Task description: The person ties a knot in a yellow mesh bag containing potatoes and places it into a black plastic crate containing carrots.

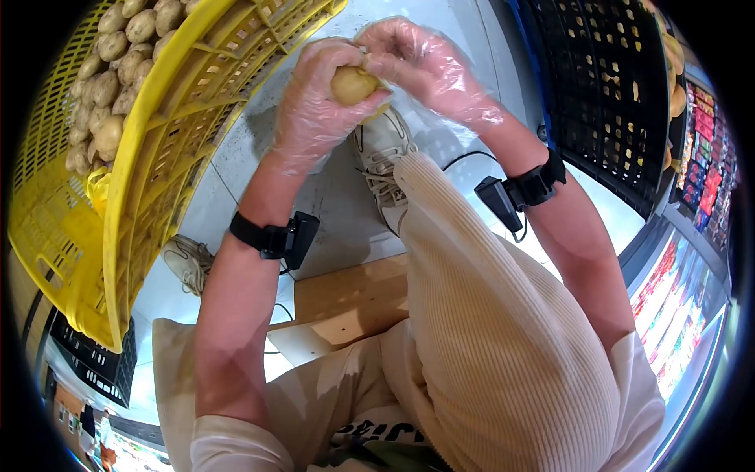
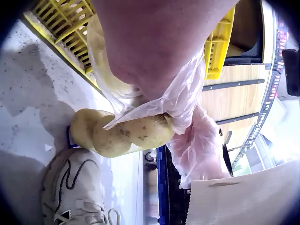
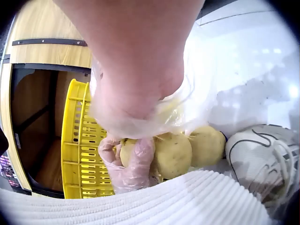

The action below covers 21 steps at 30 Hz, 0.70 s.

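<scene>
**Potatoes (image 2: 111, 137) in the left hand (image 1: 309, 106)**

I see a row of potatoes in thin net, above the floor (image 1: 346, 208) and near a shoe (image 2: 77, 187). The left hand's grip curls round one. The right hand (image 1: 429, 72) is just beside it; I can't tell if its grip pinches anything. At the left, a yellow crate (image 1: 149, 157) holds loose potatoes (image 1: 110, 135).

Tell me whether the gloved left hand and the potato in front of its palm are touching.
Touching. The head view shows it: the left hand curls around the potato, with no gap between them.
</scene>
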### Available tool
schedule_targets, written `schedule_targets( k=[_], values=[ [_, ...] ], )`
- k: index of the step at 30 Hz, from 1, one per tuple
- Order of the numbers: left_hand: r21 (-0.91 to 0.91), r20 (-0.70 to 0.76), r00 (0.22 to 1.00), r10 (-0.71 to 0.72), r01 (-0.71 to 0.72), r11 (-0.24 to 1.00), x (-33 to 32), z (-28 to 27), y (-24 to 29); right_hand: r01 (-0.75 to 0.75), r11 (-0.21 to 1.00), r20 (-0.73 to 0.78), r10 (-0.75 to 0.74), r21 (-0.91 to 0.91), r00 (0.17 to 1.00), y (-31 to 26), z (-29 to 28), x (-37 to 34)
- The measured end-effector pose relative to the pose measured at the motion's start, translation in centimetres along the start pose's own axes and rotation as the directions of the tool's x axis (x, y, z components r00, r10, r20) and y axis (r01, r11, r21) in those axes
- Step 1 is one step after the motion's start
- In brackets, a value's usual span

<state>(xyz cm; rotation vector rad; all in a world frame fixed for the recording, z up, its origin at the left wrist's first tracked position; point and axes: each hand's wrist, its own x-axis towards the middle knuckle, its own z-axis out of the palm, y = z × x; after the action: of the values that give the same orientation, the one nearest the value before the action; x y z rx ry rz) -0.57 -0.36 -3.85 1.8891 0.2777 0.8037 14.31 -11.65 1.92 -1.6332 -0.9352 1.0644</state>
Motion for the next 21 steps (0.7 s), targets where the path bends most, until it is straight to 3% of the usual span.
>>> schedule_targets(
  k=[2,3,5,8,12,14,21],
  values=[
    [0.013,0.036,0.999,-0.007,0.007,1.0,0.1,0.0,-0.2,0.043,0.961,0.019,-0.04,-0.272,0.999,-1.9,-0.4,-0.4],
    [0.016,0.034,0.999,-0.008,0.008,1.0,0.2,-0.1,-0.1,0.046,0.962,0.022,-0.041,-0.271,0.999,-1.8,-0.6,-0.3],
    [-0.017,0.035,0.999,0.016,-0.016,1.0,0.3,-0.2,0.2,0.181,0.857,0.067,-0.17,-0.483,0.983,-1.4,-1.0,0.1],
    [-0.019,0.029,0.999,-0.019,0.02,1.0,0.3,0.1,0.8,0.183,0.777,0.083,-0.167,-0.603,0.982,-2.1,-1.1,0.2],
    [0.03,0.046,0.998,-0.033,0.032,0.999,0.4,0.1,1.2,0.302,0.671,0.244,-0.182,-0.677,0.953,-2.9,-1.5,1.0],
    [0.07,0.047,0.996,-0.07,0.067,0.995,0.3,0.1,1.3,0.401,0.635,0.309,-0.257,-0.66,0.916,-2.5,-1.6,1.2],
    [0.052,0.054,0.992,-0.115,0.112,0.992,0.1,0.3,1.1,0.349,0.714,0.321,-0.181,-0.608,0.93,-1.7,-2.3,1.2]
  ],
)
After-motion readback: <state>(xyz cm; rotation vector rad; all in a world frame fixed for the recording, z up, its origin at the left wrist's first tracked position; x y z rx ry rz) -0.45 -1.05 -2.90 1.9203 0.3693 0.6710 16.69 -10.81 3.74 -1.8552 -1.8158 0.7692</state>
